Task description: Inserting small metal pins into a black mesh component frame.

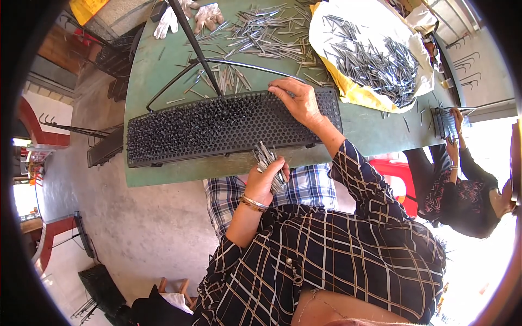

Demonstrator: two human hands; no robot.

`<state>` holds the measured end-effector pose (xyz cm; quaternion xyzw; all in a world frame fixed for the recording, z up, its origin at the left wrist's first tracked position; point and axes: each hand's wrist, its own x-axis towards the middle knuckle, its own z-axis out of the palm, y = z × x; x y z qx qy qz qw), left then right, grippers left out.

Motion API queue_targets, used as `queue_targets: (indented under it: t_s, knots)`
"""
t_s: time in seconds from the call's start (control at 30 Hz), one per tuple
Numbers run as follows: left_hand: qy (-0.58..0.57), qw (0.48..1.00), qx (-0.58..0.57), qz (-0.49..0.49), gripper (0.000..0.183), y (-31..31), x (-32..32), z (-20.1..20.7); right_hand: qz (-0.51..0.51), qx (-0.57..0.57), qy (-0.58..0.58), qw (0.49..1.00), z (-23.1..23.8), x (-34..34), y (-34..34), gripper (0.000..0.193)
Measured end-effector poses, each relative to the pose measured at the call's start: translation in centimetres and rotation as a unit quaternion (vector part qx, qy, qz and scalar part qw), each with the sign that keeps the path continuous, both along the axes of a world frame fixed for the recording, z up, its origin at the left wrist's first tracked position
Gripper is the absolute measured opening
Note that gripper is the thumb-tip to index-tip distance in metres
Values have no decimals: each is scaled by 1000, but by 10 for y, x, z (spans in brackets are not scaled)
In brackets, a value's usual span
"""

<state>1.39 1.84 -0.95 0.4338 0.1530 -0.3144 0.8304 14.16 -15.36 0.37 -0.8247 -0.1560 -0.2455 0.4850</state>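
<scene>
A long black rack (250,135) full of round holes lies across the near side of the green table. Slim dark pieces stand closely packed over its left part; bare holes show toward the right. My left hand (260,182), bracelets at its wrist, is closed round a bundle of thin metal rods (265,155) just below the rack's near edge. Over the rack's far edge, right of the filled part, is my right hand (298,100). Its fingers are bent together at the holes, and whatever they pinch is too small to make out.
Loose rods (263,32) lie scattered over the green table (370,133). A white and yellow sack (348,81) at the far right bears a heap of rods. A black metal frame (196,49) rises behind the rack; gloves (206,16) lie far left. A co-worker (462,190) handles another rack at right.
</scene>
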Motion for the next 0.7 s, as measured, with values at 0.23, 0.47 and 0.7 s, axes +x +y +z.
queue_targets:
  t_s: [0.23, 0.47, 0.7]
  knots:
    - [8, 1000, 0, 0, 16, 0, 0, 0, -8, 39, 37, 999, -10, 1, -2, 15]
    - [9, 1000, 8, -9, 16, -2, 0, -1, -28, 113, 111, 987, -12, -1, 3, 14]
    - [17, 1000, 4, -3, 16, 0, 0, -3, -43, 59, 64, 995, -9, -1, 6, 14]
